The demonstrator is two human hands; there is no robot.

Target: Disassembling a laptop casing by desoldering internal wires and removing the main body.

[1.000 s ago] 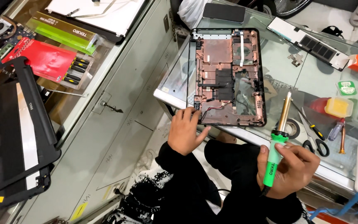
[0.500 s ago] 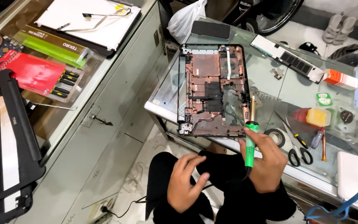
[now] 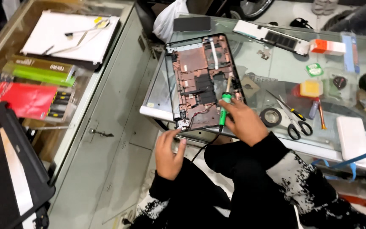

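An opened laptop base [image 3: 200, 80], black-rimmed with a reddish inside, lies on the glass table [image 3: 276, 68]. My right hand [image 3: 243, 122] is shut on a soldering iron with a green handle [image 3: 223, 108]; its tip points up over the base's right side. A black cord runs down from the handle. My left hand [image 3: 168, 153] sits below the table's front edge, near the base's lower left corner, with its fingertips reaching toward the edge and nothing in it.
Scissors [image 3: 295, 121], a roll of black tape [image 3: 270, 117], a yellow block [image 3: 311, 88], a white box [image 3: 352, 138] and small parts lie on the right of the table. A grey cabinet [image 3: 102, 140] stands left, with a black laptop [image 3: 9, 169] and packaged tools [image 3: 30, 99].
My right hand has brought the soldering iron up from below the table onto the laptop base. My left hand left the base's edge, dropped to my lap, then rose back toward the edge.
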